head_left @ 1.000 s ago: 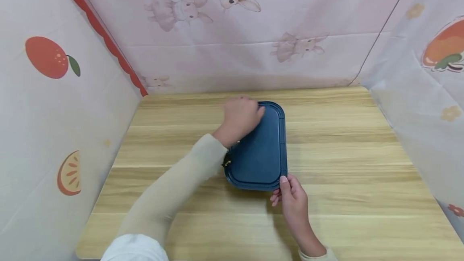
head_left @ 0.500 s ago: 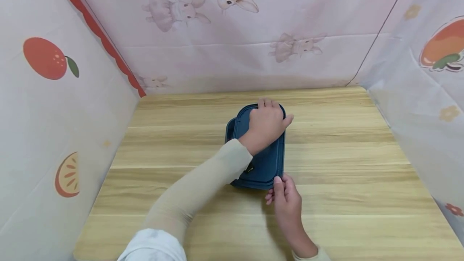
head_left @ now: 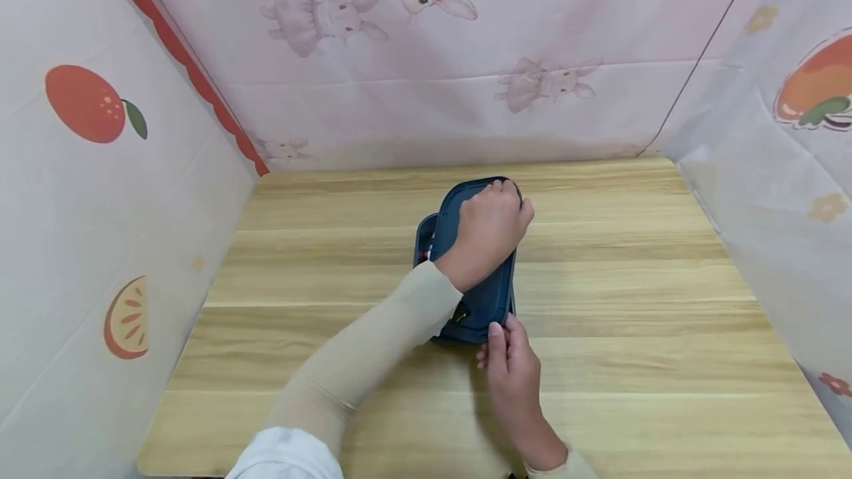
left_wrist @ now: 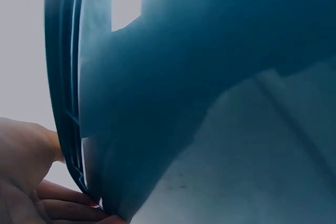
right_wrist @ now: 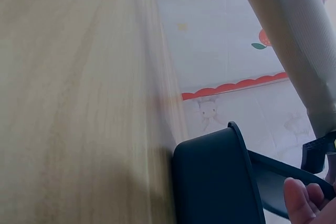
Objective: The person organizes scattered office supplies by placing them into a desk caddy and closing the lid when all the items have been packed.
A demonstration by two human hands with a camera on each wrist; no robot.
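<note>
A dark blue rectangular lid [head_left: 489,294] sits askew and tilted over a matching dark blue box [head_left: 426,231] on the table. My left hand [head_left: 489,224] reaches across the lid and grips its far edge, the fingers curled over the rim. Seen from the left wrist, that hand [left_wrist: 31,171] holds the rim of the smooth blue lid [left_wrist: 173,66]. My right hand [head_left: 512,364] pinches the lid's near right corner, thumb on top. In the right wrist view a gap shows between box [right_wrist: 215,177] and lid [right_wrist: 278,177]. Small red and white items peek out inside the box's left side; their kind is hidden.
The light wood-grain table [head_left: 632,301] extends around the box on every side. Printed cloth walls [head_left: 426,109] stand behind it and at both sides.
My left hand has moved from the lid's left edge to its far right part. The lid has lifted and shifted off the box, uncovering its left side. My right hand has moved slightly left.
</note>
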